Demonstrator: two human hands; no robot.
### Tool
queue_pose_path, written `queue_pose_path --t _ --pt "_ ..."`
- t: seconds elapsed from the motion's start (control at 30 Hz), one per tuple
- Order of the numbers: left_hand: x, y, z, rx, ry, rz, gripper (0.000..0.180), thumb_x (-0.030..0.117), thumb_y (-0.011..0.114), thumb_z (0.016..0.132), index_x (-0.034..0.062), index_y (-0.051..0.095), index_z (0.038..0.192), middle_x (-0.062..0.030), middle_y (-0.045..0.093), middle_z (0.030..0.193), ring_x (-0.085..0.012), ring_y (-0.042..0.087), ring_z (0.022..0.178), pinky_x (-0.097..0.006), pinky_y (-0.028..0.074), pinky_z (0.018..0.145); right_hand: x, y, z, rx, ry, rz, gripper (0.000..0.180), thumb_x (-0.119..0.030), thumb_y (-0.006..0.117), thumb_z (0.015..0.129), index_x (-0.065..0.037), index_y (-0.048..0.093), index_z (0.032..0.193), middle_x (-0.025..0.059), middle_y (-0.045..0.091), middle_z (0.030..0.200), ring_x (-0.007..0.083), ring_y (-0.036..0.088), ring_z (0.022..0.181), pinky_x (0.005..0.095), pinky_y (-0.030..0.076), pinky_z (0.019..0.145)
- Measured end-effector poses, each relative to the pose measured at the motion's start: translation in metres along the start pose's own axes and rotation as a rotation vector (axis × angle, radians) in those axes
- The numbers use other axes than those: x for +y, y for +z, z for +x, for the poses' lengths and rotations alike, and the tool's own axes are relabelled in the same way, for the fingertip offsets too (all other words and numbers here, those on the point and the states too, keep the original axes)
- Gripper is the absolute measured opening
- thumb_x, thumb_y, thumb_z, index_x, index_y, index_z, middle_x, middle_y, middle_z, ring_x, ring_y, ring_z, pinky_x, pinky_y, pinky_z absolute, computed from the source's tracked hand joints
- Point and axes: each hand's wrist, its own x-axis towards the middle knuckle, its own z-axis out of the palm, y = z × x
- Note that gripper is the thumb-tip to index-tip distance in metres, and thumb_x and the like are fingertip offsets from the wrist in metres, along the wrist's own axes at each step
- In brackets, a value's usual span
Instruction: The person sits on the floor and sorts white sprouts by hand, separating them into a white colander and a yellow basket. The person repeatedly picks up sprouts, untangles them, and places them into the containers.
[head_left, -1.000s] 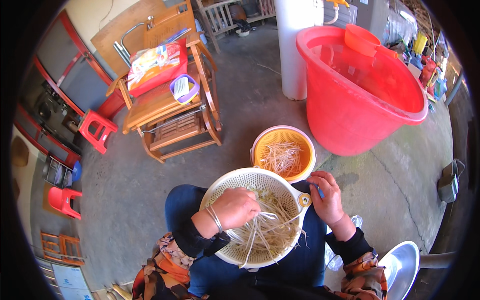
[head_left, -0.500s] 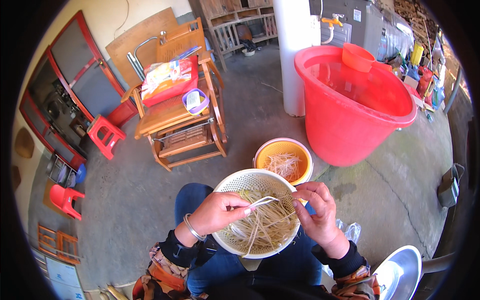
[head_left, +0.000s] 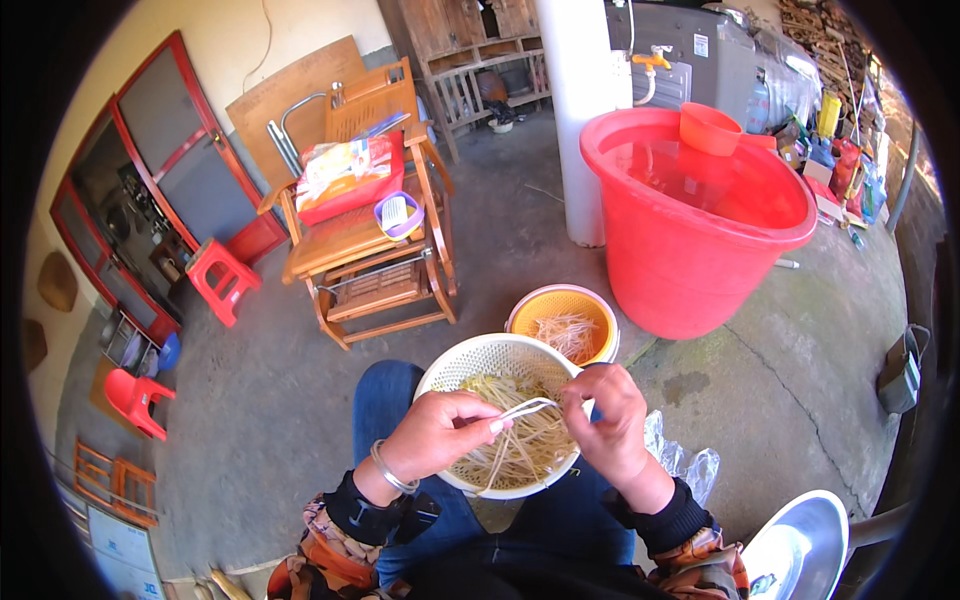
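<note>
A cream perforated colander point(head_left: 438, 378) rests on my lap, filled with long pale bean sprouts point(head_left: 515, 455). Above it, my left hand point(head_left: 440, 432) pinches a few white bean sprouts point(head_left: 528, 408) between thumb and forefinger; their bent ends point toward my right hand. My right hand point(head_left: 612, 425) is beside them over the colander's right side, its thumb and fingers drawn together. What those fingertips hold, if anything, is too small to make out. Just beyond the colander, a yellow basket point(head_left: 528, 308) set in a white bucket holds more pale sprouts or sprout pieces point(head_left: 566, 335).
A big red tub point(head_left: 690, 265) of water with a red scoop point(head_left: 710, 130) stands ahead right, by a white pillar point(head_left: 575, 130). A wooden chair point(head_left: 345, 255) is ahead left, with red stools point(head_left: 222, 280) farther left. A metal basin point(head_left: 800, 545) lies near right, beside clear plastic point(head_left: 690, 465).
My right hand has moved slightly left, closer to the sprouts in my left hand, and its fingers have curled in. The whole view has shifted a little.
</note>
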Motion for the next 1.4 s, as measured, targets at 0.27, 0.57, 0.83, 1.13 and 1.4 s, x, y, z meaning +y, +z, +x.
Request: queue_pose_path --t 0.27,0.57,0.83,1.13,1.4 --pt "0.012 0.001 0.002 -0.027 -0.085 -0.120 0.020 0.011 0.063 0.095 -0.0020 0.071 0.107 -0.0044 0.072 0.092 -0.0075 0.063 0.077 -0.022 0.051 0.073 0.011 -0.012 -0.020 -0.144 0.542 0.721 0.013 -0.005 0.064 0.094 0.000 0.071 0.104 0.0011 0.068 0.093 0.0050 0.058 0.078 0.0203 0.048 0.069" --pt "0.021 0.001 0.023 -0.083 -0.121 -0.061 0.019 0.011 0.063 0.094 -0.0016 0.072 0.106 -0.0042 0.071 0.087 -0.0070 0.062 0.077 -0.022 0.050 0.073 0.024 -0.011 -0.021 -0.140 0.482 0.581 0.010 -0.004 0.069 0.091 0.000 0.070 0.100 0.0011 0.065 0.088 0.0053 0.059 0.079 0.0215 0.048 0.072" --pt "0.012 0.000 0.073 -0.207 -0.037 0.004 0.019 0.009 0.068 0.090 -0.0028 0.072 0.104 -0.0050 0.073 0.088 -0.0065 0.064 0.077 -0.022 0.052 0.072 0.044 -0.008 -0.010 0.238 0.571 0.687 0.003 -0.002 0.064 0.093 -0.003 0.066 0.091 -0.0019 0.063 0.079 0.0022 0.054 0.068 0.0174 0.043 0.061" --pt "-0.049 -0.002 0.218 0.199 0.559 0.756 0.019 0.015 0.068 0.084 0.0051 0.071 0.100 -0.0108 0.068 0.097 -0.0300 0.065 0.093 -0.039 0.052 0.081 0.101 -0.041 -0.023 0.543 0.729 0.634 0.004 -0.007 0.060 0.096 -0.005 0.063 0.096 -0.0005 0.060 0.079 0.0036 0.045 0.055 0.0190 0.036 0.049" --pt "-0.066 -0.022 0.178 -0.029 0.278 0.597 0.014 0.013 0.070 0.083 0.0063 0.070 0.095 -0.0085 0.068 0.092 -0.0246 0.066 0.084 -0.034 0.053 0.075 0.217 -0.112 -0.171 0.261 0.524 -0.546 0.012 0.006 0.064 0.084 -0.005 0.061 0.088 0.0051 0.054 0.079 0.0128 0.055 0.067 0.0245 0.046 0.060"
